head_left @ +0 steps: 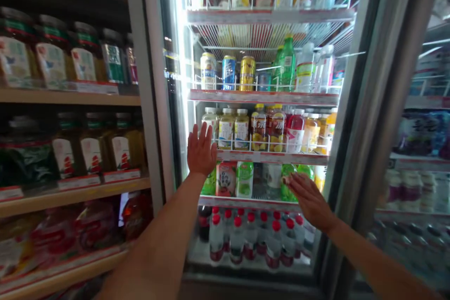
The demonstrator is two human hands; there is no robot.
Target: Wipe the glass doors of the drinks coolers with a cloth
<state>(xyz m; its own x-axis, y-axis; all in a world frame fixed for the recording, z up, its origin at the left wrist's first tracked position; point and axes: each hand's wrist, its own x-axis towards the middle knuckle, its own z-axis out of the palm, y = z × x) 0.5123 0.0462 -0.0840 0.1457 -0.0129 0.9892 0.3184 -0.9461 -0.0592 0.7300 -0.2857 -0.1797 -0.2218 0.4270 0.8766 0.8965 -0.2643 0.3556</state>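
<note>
An open drinks fridge stands in front of me, its wire shelves (pixel 267 157) full of bottles and cans. My left hand (pixel 201 150) is raised with fingers stretched upward, open, at the left end of the third shelf, near pale yellow-capped bottles (pixel 227 129). My right hand (pixel 305 197) reaches in with fingers extended and flat, open, its fingertips touching a green bottle (pixel 288 183) on the shelf below. Neither hand holds anything.
The fridge door (pixel 372 117) hangs open at the right, beside my right arm. Red-capped bottles (pixel 253 239) fill the bottom shelf. Cans (pixel 228 72) stand on the second shelf. Wooden shelves (pixel 70 98) with jars run along the left.
</note>
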